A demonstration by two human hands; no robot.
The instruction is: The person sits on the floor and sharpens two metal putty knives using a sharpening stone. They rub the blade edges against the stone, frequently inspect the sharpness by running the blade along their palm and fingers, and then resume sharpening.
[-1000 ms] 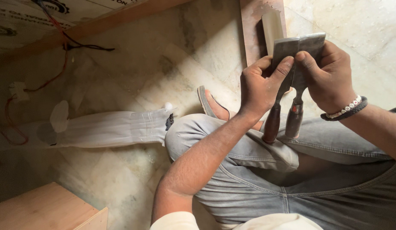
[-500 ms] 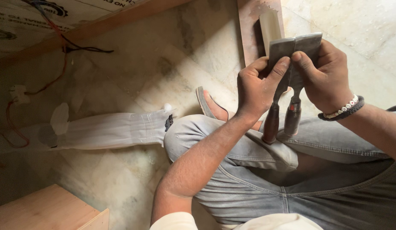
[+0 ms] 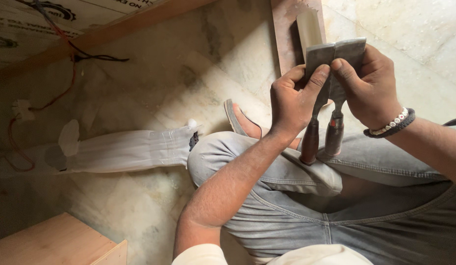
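I see my left hand (image 3: 294, 100) pinching one flat metal scraper (image 3: 317, 64), thumb pressed on its blade. My right hand (image 3: 372, 88) pinches a second scraper (image 3: 349, 54) the same way. The two grey blades sit side by side, edges touching, up in front of me. Their dark red handles (image 3: 322, 137) hang down and rest near my knee, just above my grey jeans (image 3: 306, 196). I see a beaded bracelet (image 3: 392, 125) on my right wrist. A sandal (image 3: 238, 120) peeks out behind my leg. A long white tube (image 3: 120, 149) lies on the stone floor (image 3: 198, 73) to the left. A wooden plank (image 3: 287, 29) lies behind the blades, and a wooden box (image 3: 56, 243) sits at the bottom left
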